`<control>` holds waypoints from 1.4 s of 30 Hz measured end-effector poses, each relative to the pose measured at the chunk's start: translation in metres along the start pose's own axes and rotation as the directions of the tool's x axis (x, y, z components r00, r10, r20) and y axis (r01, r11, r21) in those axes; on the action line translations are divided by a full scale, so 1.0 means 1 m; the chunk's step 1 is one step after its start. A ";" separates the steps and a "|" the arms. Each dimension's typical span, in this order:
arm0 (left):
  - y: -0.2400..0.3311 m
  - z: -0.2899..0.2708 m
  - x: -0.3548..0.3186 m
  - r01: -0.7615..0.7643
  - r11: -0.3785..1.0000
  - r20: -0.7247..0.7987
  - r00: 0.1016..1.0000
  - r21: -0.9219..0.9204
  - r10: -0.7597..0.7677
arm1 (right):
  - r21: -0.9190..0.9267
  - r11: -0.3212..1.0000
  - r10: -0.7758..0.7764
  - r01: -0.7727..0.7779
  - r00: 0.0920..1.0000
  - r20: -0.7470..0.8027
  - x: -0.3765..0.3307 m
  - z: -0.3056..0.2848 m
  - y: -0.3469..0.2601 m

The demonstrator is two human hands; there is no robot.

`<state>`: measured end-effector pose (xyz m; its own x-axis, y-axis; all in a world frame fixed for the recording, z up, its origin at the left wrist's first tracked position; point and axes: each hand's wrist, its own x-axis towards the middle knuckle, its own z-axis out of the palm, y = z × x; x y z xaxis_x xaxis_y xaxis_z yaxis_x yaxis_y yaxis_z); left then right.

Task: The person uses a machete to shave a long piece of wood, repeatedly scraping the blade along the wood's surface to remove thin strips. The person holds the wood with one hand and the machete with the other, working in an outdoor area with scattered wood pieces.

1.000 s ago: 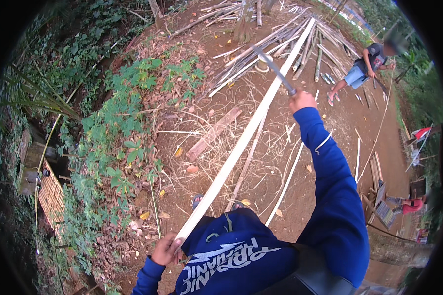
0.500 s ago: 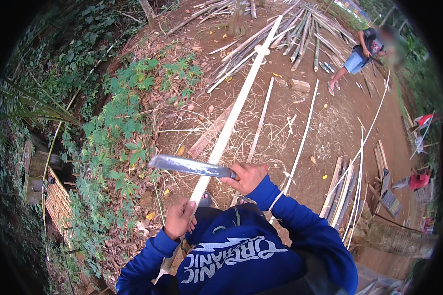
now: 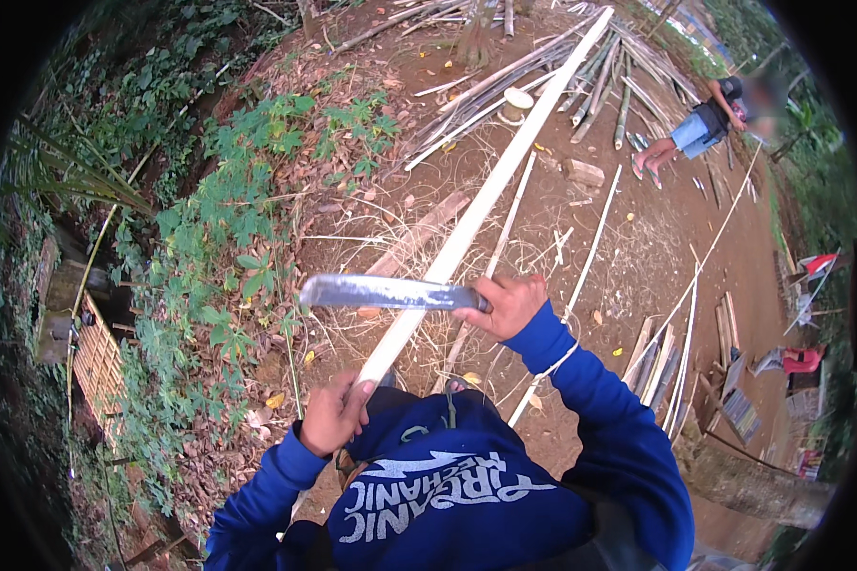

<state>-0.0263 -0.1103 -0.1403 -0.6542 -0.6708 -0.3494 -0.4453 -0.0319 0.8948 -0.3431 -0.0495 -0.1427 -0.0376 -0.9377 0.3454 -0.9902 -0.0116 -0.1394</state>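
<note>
A long pale bamboo strip (image 3: 505, 176) slants from my waist up toward the far pile. My left hand (image 3: 335, 415) is wrapped round its near end, thumb on top. In my right hand (image 3: 507, 303) is the handle of a machete (image 3: 390, 292), whose broad, worn grey blade points left. The blade lies across the strip just ahead of my left hand; whether the edge touches the wood I cannot tell. Part of the machete's handle is hidden by my fingers.
Thin curled shavings (image 3: 533, 247) litter the brown ground. Bamboo poles (image 3: 605, 81) are piled at the far side; a short log (image 3: 581, 172) lies ahead. Leafy plants (image 3: 229, 219) line the left. Another person (image 3: 705, 124) stands at the far right. Split lengths (image 3: 657, 362) lie to the right.
The strip's far end has swung to the right. My right hand has moved right and slightly up with the machete, while my left hand has shifted a little left.
</note>
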 end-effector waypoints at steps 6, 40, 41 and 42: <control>0.037 0.002 0.022 -0.013 0.995 -0.012 1.000 -0.104 0.012 | -0.008 0.995 -0.096 0.096 0.994 -0.051 0.004 -0.018 -0.036; 0.031 0.005 0.017 -0.130 0.990 0.038 0.991 -0.054 0.132 | -0.077 0.982 0.153 -0.171 0.969 -0.196 0.018 -0.059 0.028; 0.030 0.005 0.016 -0.129 0.990 0.038 0.991 -0.061 0.131 | -0.143 0.986 0.054 -0.081 0.981 -0.185 0.018 -0.063 0.029; 0.029 0.004 0.015 -0.127 0.990 0.038 0.991 -0.068 0.130 | -0.207 0.978 -0.045 0.010 0.985 -0.167 0.020 -0.071 0.028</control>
<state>-0.0512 -0.1180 -0.1204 -0.7295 -0.6403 -0.2403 -0.3156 0.0035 0.9489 -0.3814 -0.0436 -0.0740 -0.0150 -0.8650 0.5016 -0.9969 0.0515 0.0590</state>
